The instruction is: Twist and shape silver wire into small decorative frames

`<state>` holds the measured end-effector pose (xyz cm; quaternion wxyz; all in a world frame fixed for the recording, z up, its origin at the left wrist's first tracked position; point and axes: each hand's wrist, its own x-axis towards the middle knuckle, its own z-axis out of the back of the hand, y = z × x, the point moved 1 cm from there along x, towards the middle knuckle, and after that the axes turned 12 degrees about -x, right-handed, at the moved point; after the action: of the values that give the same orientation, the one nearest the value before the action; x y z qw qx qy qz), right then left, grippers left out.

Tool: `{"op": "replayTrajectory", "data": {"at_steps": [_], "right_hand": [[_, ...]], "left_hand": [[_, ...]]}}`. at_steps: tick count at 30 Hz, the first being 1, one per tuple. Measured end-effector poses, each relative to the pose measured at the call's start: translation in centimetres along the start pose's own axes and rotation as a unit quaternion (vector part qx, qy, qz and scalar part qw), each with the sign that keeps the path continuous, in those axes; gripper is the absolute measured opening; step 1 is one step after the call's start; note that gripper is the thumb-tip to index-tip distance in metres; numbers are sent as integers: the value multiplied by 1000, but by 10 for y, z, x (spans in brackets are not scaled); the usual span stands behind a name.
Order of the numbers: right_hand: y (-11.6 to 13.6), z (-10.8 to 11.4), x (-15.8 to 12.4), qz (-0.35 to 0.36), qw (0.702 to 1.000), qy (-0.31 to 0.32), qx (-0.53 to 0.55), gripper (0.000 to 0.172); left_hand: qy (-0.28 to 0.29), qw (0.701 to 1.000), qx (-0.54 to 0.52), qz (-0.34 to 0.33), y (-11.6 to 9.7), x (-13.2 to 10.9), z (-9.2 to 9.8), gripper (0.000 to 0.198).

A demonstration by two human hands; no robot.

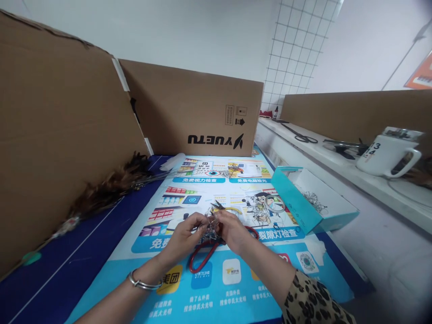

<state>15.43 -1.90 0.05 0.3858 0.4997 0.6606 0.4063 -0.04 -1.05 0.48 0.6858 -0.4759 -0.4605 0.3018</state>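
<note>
My left hand [189,235] and my right hand [234,230] meet over the middle of the printed sheet. Fingers of both are pinched around a small tangle of thin silvery wire [212,227]; its exact kind is too small to tell. Beneath them lies a red-handled tool [199,265], probably scissors, its middle hidden by my hands. Just beyond my fingertips shows a dark pointed tool tip [218,205], with a yellow curved piece [235,209] beside it. Right of my right hand lie a loose heap of thin wire pieces [258,209] and a ring-shaped roll [275,203].
A turquoise box [303,211] holding wire pieces stands at the right. Brown feathers [108,184] lie along the left. Cardboard [189,103] walls the back and left side. On the right ledge are scissors [300,135] and a white mug [381,155].
</note>
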Motion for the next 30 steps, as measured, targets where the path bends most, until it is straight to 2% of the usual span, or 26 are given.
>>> {"op": "replayTrajectory", "data": {"at_steps": [5,11,14,16,21,25,30], "right_hand": [[4,5,1,-40,999,22,-28,19],[10,7,15,-64,997,-9,-41,20],[18,6,27,-64,996,-33,-48,13],[26,6,37,-36,997,-40,-56,11],[45,7,71,45,993,-58,-87,13],[49,9,102,51,992,-93,-74,13],[46,9,120,55,993,-77,-67,12]], "left_hand": [[-12,999,35,-26,0,1,1,8],[8,1000,20,-18,-2,13,1,9],[-2,1000,14,-20,-2,27,10,8],[-28,999,16,-30,1,40,21,6],[-75,994,46,-72,20,74,45,6],[-92,995,16,-40,40,94,56,7],[-100,995,-21,-10,58,106,69,7]]}}
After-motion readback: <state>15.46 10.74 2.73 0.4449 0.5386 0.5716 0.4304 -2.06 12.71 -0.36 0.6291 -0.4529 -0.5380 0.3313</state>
